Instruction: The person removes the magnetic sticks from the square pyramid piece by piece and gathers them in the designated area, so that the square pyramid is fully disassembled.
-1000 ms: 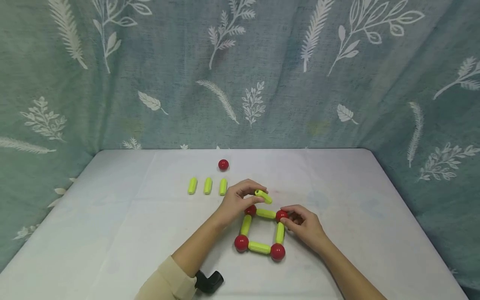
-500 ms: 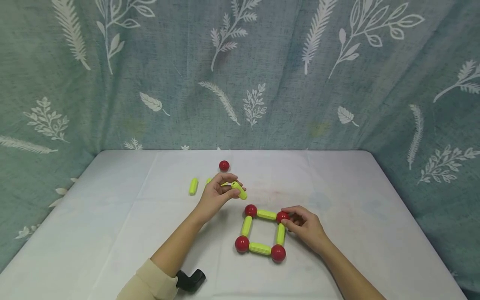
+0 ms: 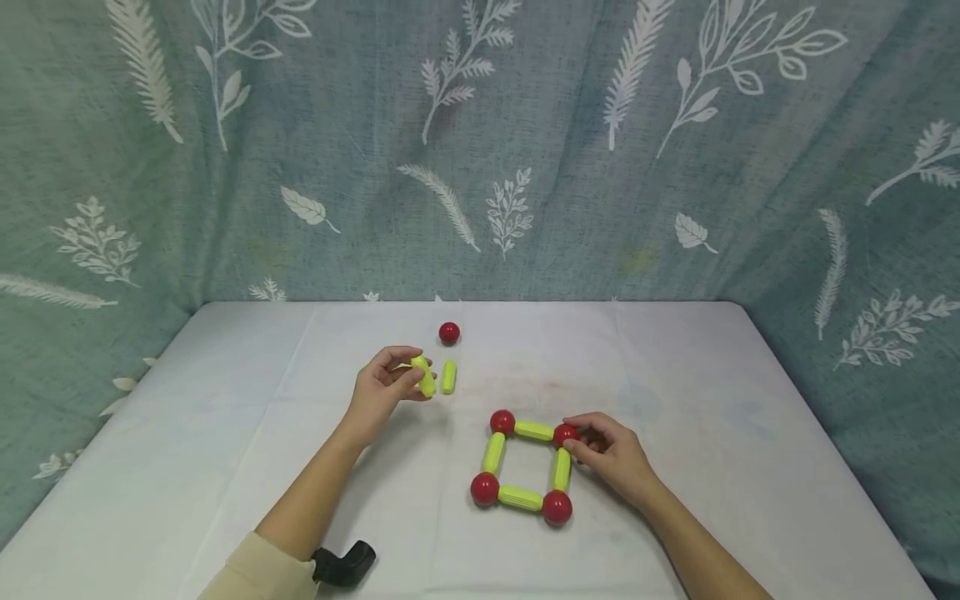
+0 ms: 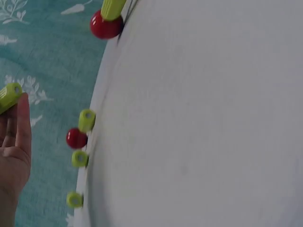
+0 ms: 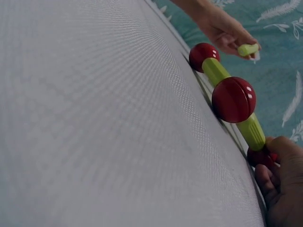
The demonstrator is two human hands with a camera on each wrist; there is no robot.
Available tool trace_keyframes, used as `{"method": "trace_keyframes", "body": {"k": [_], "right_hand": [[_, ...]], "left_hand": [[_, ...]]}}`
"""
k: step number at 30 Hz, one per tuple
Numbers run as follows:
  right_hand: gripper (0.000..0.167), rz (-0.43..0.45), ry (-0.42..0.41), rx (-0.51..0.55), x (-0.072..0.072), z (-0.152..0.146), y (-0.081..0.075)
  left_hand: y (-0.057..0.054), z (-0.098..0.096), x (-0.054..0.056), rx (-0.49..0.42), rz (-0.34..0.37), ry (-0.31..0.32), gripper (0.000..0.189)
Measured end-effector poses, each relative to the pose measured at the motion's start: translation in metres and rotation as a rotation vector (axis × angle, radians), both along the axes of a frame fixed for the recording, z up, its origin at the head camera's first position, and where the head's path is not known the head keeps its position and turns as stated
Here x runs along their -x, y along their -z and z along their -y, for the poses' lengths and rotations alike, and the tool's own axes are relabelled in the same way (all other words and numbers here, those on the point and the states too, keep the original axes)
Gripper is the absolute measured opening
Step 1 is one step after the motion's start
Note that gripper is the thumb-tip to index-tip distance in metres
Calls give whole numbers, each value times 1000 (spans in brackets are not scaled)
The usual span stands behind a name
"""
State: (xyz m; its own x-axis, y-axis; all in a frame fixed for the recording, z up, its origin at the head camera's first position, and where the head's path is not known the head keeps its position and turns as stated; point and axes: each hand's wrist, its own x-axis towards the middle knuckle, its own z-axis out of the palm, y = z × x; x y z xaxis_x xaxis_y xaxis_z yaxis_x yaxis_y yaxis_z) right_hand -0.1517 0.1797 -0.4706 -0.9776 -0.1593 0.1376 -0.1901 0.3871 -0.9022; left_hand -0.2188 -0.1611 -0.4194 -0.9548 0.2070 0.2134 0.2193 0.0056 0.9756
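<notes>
Work split two ways: left hand pinching held rod, right hand on square frame

Head view: square frame, four red balls joined by four yellow-green rods, lies on white table right of centre; all four sides in place. Step in hand, my read: handling a spare rod while one corner is steadied. Next move would call for a firm right-hand hold and lining the held rod's end up with a ball; which ball, cannot tell. Left arm reaches forward, thumb and fingertips closed down to rod width, held rod tilted. Right forearm slants in from lower right, thumb and index pinching the far-right ball. Loose rod just beside left fingertips, loose ball beyond it.

Left wrist view: left hand cut off by left edge, held rod at fingertips, apart from three table rods, loose rod among them. Frame corner at top edge; right hand out of shot.

Right wrist view: right hand lower right, thumb and curled fingers about the far-right ball, partly hiding it. Left hand farther back, held rod poking from its fingertips; finger detail too small to read.
</notes>
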Motion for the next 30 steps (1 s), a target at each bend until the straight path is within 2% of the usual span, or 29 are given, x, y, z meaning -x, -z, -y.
{"method": "trace_keyframes", "body": {"k": [5, 8, 13, 16, 24, 30], "right_hand": [[28, -3, 16, -10, -2, -1, -1], [28, 2, 12, -3, -2, 0, -2], [29, -7, -6, 14, -3, 1, -2], [29, -20, -15, 24, -2, 1, -2], [28, -51, -24, 13, -1, -1, 2], [28, -56, -27, 6, 0, -2, 3]], "left_hand": [[-1, 20, 2, 42, 26, -48, 36], [-3, 31, 3, 83, 50, -64, 47], [-5, 47, 4, 113, 101, -34, 72], [-4, 56, 7, 139, 114, -7, 75], [-2, 80, 21, 392, 98, -21, 72], [6, 100, 34, 605, 120, -43, 71]]}}
